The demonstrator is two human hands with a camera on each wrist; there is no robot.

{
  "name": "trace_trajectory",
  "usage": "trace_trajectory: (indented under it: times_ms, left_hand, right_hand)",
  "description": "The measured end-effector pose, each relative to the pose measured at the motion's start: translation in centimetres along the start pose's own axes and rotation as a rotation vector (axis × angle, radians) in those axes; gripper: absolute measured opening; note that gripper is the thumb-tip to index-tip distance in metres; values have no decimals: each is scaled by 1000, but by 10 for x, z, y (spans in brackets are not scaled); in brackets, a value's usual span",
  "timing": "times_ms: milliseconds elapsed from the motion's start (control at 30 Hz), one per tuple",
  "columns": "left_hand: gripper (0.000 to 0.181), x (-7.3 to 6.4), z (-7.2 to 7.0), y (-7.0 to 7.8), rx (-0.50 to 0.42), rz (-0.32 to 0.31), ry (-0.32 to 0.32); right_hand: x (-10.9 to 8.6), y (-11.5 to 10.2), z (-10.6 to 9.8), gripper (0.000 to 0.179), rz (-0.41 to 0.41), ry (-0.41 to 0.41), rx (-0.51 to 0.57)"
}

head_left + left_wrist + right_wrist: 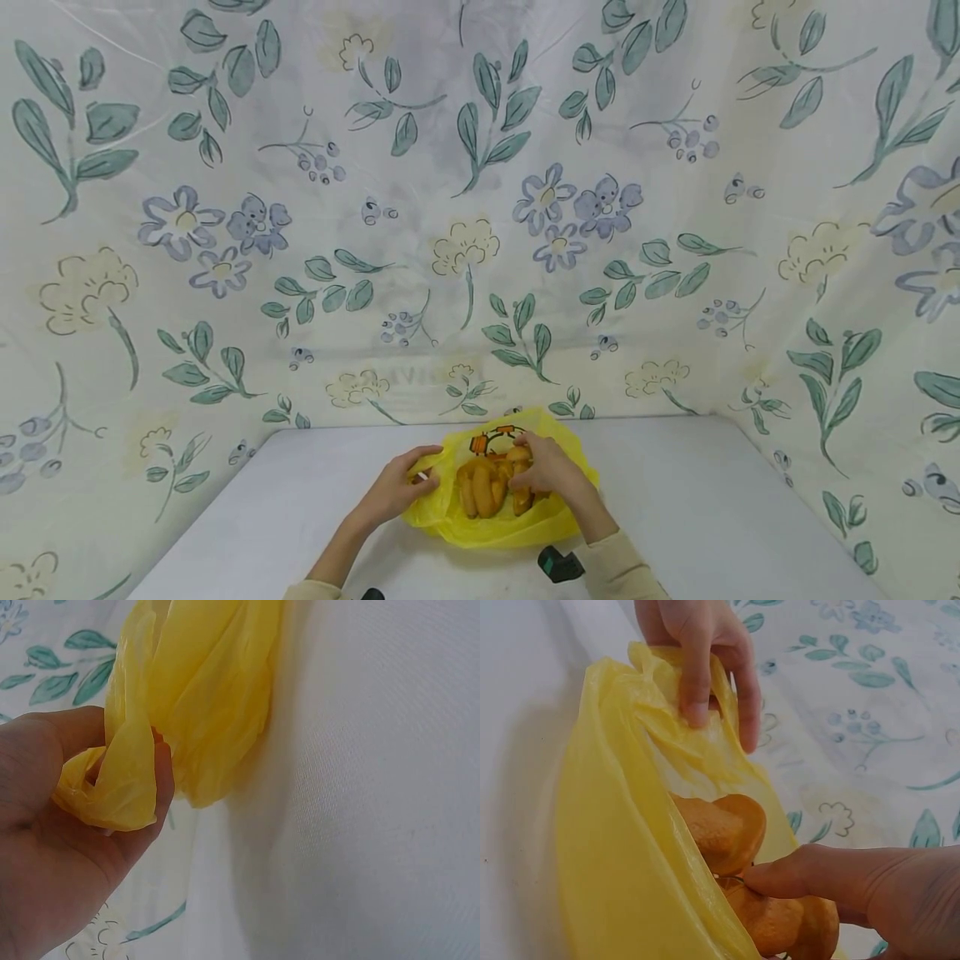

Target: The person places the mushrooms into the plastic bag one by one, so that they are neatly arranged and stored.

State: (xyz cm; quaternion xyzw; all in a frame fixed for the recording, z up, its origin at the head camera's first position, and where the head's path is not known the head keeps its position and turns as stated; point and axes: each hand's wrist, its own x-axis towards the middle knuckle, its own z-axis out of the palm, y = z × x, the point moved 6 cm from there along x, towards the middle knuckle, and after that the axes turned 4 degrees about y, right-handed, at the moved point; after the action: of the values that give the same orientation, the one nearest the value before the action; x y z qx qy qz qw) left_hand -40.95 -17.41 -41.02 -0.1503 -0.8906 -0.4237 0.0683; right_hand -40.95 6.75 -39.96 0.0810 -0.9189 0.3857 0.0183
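Observation:
A thin yellow plastic bag (pixel 480 533) with a dark and orange print lies on the white table, its mouth spread wide. Inside it sit smooth golden-brown, bread-like lumps (pixel 482 487). My left hand (pixel 401 485) grips the bag's left side; in the left wrist view the yellow film (pixel 127 787) passes between thumb and fingers. Over the bag's right part, my right hand (pixel 553 468) holds a golden-brown lump (pixel 521 500). In the right wrist view its thumb (pixel 795 876) presses near a thin dark strand between two lumps, while the other fingers are mostly hidden behind them.
The white table (pixel 697 500) extends to both sides of the bag. Behind it and along the sides hangs a floral cloth (pixel 465 350). A dark wrist device (pixel 558 565) sits by the right sleeve (pixel 618 567).

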Motion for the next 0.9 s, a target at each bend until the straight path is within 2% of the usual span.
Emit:
trace_trajectory:
  times_ms: [567,900]
  left_hand:
    - [46,-2,1,1,-6,0,-11]
    - [46,-1,-1,2,1,7,-10]
  right_hand:
    - [-6,2,-1,59,-16,10,6]
    - [-9,2,-9,61,-32,28,3]
